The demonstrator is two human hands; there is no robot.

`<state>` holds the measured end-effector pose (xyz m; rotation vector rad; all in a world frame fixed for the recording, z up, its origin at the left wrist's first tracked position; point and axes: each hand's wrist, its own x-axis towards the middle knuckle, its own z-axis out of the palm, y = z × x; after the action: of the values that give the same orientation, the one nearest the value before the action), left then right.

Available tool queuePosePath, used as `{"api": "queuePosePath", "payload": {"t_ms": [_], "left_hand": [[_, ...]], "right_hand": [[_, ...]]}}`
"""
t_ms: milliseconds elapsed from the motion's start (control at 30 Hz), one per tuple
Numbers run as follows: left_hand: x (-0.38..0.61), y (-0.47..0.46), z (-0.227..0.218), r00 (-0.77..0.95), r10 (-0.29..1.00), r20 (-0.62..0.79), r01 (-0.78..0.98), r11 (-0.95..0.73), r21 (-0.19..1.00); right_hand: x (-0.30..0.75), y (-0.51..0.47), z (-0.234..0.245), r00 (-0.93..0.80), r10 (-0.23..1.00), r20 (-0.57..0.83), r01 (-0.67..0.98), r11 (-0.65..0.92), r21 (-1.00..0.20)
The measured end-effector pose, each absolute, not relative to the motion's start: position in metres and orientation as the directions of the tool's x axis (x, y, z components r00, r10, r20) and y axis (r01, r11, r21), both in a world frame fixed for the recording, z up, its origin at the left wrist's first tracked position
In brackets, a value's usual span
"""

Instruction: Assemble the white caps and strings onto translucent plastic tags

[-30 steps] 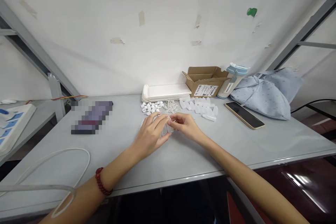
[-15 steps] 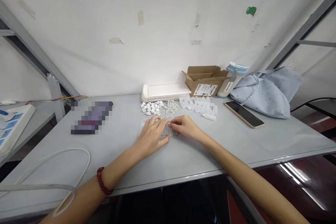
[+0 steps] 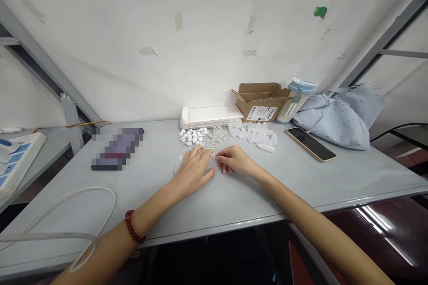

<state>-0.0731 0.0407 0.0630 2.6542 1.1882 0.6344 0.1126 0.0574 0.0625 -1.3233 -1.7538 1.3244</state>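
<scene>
A clear, flat plastic piece (image 3: 211,163), perhaps a case or pouch, lies on the table mostly beneath my left hand (image 3: 194,167). That hand spans it, fingers over the far side and thumb along the near side, holding it down. My right hand (image 3: 232,159) has its thumb and fingers pinched together at the piece's right edge; what the fingertips grip is partly hidden. Just beyond my hands lie a heap of white caps (image 3: 192,136), a pile of thin small white parts (image 3: 218,134) and several translucent plastic tubes or bottles (image 3: 256,132).
A stack of white flat trays (image 3: 212,116) and an open cardboard box (image 3: 262,103) stand against the wall. A tumbler (image 3: 296,101), a blue fabric bag (image 3: 337,118) and a phone (image 3: 310,144) are on the right. A white cable (image 3: 112,200) loops at left.
The upright clear flap at the right edge of the plastic piece now appears lowered or hidden. My right fingers have shifted slightly to the right; my left hand stays nearly in place.
</scene>
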Motion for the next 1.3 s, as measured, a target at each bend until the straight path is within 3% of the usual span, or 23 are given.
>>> {"api": "queuePosePath", "payload": {"t_ms": [500, 633, 767, 1000, 1133, 1300], "left_hand": [[-0.079, 0.047, 0.068, 0.549, 0.765, 0.337, 0.64, -0.644, 0.42], [-0.08, 0.053, 0.07, 0.486, 0.821, 0.299, 0.653, -0.569, 0.499], [-0.077, 0.064, 0.075, 0.471, 0.845, 0.252, 0.668, -0.528, 0.524], [-0.041, 0.099, 0.087, 0.504, 0.838, 0.209, 0.758, -0.545, 0.357], [-0.022, 0.117, 0.084, 0.493, 0.861, 0.127, 0.785, -0.502, 0.363], [-0.014, 0.129, 0.079, 0.485, 0.863, 0.14, 0.745, -0.492, 0.451]], "right_hand": [[0.119, 0.062, 0.066, -0.326, 0.937, -0.124, 0.358, 0.001, -0.934], [0.13, 0.068, 0.069, -0.232, 0.971, -0.05, 0.432, 0.057, -0.9], [0.146, 0.076, 0.072, -0.091, 0.995, 0.03, 0.611, 0.08, -0.788], [0.171, 0.08, 0.081, 0.066, 0.984, 0.163, 0.887, 0.016, -0.461], [0.177, 0.08, 0.083, 0.07, 0.985, 0.161, 0.922, -0.003, -0.387], [0.167, 0.084, 0.073, -0.023, 0.964, 0.264, 0.965, 0.091, -0.247]]}}
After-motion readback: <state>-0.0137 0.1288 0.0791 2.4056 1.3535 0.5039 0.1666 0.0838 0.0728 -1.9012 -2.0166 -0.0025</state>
